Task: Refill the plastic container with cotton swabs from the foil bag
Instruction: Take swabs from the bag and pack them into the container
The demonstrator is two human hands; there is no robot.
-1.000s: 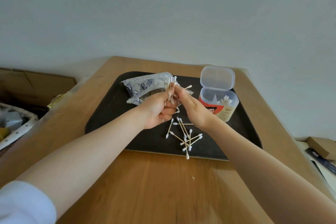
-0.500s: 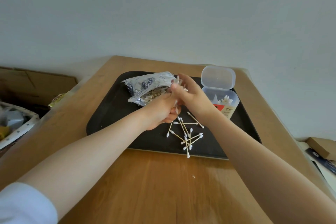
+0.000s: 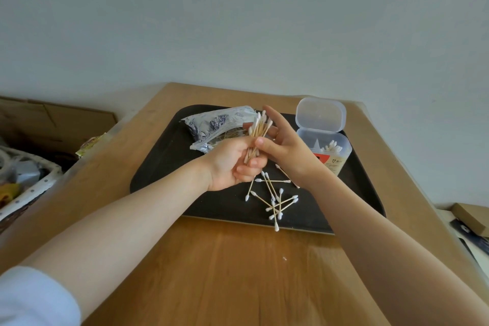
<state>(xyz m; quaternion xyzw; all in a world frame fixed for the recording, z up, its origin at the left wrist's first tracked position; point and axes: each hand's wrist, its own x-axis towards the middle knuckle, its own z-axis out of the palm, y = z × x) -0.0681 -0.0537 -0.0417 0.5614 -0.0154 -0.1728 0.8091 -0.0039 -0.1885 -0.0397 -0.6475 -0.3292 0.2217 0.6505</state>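
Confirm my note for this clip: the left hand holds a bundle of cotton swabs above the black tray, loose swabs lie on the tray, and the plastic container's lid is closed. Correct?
Not quite. The head view shows the plastic container with its lid flipped open, swabs visible inside. The rest holds: the left hand grips the bundle of cotton swabs above the black tray, and loose swabs lie on it.

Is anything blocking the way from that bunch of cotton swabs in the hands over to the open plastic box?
Mostly the right hand itself: it sits between the bundle of wooden-stemmed cotton swabs, gripped by the left hand, and the clear plastic container. The container's hinged lid stands open, and nothing covers its mouth.
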